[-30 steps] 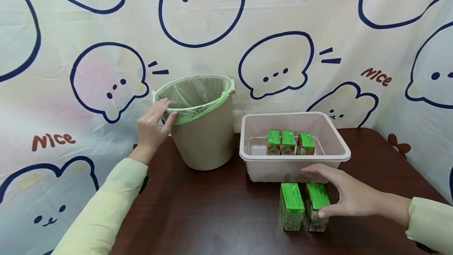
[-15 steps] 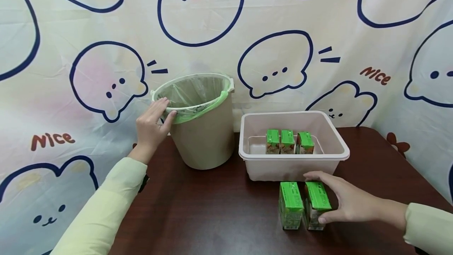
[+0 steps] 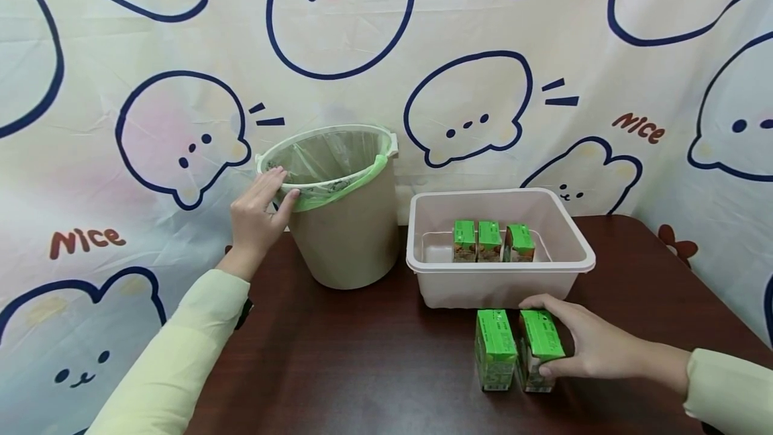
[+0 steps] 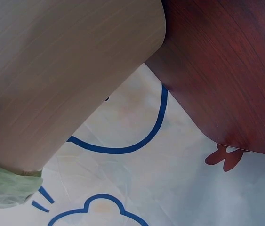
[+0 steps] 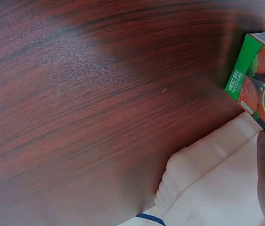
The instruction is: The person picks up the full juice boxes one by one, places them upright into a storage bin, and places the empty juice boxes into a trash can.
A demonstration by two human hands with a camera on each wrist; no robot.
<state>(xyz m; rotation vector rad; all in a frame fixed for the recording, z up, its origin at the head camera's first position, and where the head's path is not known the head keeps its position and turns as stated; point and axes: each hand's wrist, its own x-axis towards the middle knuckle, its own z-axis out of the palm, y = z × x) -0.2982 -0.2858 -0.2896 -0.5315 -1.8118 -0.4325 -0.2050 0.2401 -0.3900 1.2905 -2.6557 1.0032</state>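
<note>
Lowered, the right hand pinches the right carton, top lengthwise toward the tub, left of which the left hand grips a bin.

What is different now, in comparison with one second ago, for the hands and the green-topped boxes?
The right hand has lowered slightly and now grips the right front box. Unchanged: the left hand on the rim of the bin, the left front box, and three boxes in the tray.
</note>
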